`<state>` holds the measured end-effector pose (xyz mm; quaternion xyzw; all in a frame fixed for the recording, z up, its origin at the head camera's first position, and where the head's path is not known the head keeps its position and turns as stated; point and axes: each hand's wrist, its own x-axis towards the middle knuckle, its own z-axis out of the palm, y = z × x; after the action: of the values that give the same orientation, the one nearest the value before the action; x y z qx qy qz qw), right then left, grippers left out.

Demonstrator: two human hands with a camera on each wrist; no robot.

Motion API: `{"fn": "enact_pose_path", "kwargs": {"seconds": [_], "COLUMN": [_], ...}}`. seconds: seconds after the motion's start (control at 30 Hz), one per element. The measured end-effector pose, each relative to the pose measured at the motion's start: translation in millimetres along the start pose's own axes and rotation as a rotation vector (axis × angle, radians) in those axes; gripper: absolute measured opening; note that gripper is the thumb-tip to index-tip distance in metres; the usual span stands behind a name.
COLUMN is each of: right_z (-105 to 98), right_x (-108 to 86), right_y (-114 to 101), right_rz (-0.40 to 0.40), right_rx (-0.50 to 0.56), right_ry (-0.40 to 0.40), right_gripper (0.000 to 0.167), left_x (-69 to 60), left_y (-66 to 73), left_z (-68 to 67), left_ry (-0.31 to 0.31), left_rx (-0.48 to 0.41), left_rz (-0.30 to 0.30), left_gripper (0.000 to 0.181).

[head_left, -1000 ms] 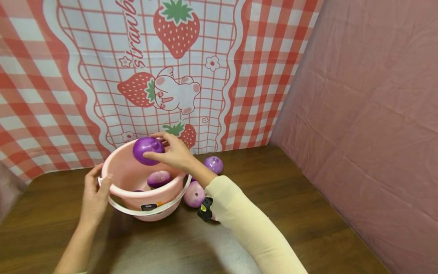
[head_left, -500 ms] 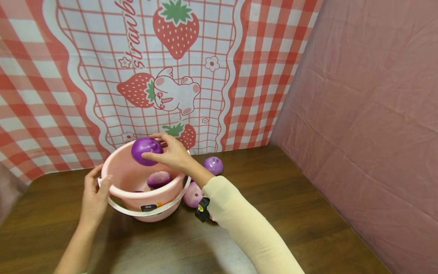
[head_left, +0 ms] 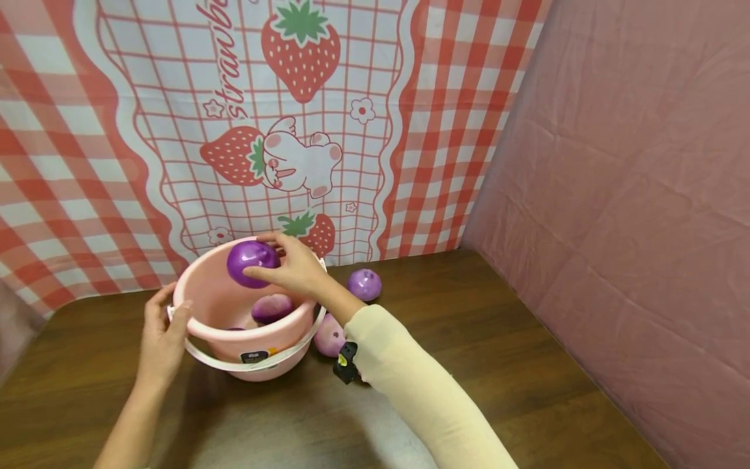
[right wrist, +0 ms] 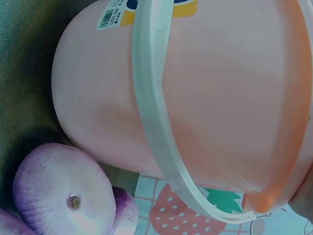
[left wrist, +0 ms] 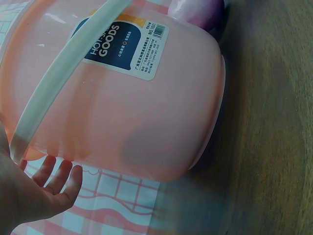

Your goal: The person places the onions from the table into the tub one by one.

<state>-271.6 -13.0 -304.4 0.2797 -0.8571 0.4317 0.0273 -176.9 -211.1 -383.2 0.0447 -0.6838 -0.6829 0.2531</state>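
And here's the right hand [head_left: 295,267] with a glossy purple onion [head_left: 246,255] pinched between thumb and fingers, right over the mouth of the pink bucket [head_left: 258,333]; whether it dips below the rim is hard to tell. Over on the other side, the left hand [head_left: 164,339] has thumb and fingers clamped on that rim, beside the end of the white handle [head_left: 231,366]. The hands are apart, the bucket's mouth between them. Good technique here, I'd judge, is a steady left grip, since a light bucket could tip if the right wrist leans on its side. Best to have the onion well inside the wall and low before the fingers part, so it meets the other one gently instead of bouncing. The handle hangs down the near side, nicely out of the way. Now a look inside: one purple onion [head_left: 272,309] with a pale patch lies against the right of the bucket, and a dark sliver [head_left: 236,328] peeks over the near rim, too little showing to name. Outside, on the brown table [head_left: 498,365], a pale onion [head_left: 330,339] sits just beside the bucket, and a shiny lilac one [head_left: 364,284] rests farther back.
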Motion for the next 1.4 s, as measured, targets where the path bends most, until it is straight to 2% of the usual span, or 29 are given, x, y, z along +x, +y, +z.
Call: {"fn": "enact_pose_path", "kwargs": {"seconds": [0.37, 0.8, 1.07, 1.4], "right_z": [0.1, 1.6, 1.4, 2.0], "right_x": [-1.8, -0.7, -1.2, -2.6], "right_y": [0.9, 3.4, 2.3, 1.9], "right_rz": [0.007, 0.031, 0.049, 0.041], "right_rx": [-0.038, -0.082, -0.118, -0.163], "right_ry": [0.014, 0.046, 0.034, 0.040], "right_gripper": [0.059, 0.059, 0.059, 0.056], "left_x": [-0.3, -0.5, -0.8, -1.1], "left_y": [1.0, 0.9, 1.8, 1.8], "left_z": [1.4, 3.2, 4.6, 5.6], "left_ry": [0.012, 0.053, 0.060, 0.077], "left_rx": [0.004, -0.009, 0.013, -0.054], "left_rz": [-0.015, -0.036, -0.049, -0.048], "left_gripper": [0.035, 0.034, 0.034, 0.034]}}
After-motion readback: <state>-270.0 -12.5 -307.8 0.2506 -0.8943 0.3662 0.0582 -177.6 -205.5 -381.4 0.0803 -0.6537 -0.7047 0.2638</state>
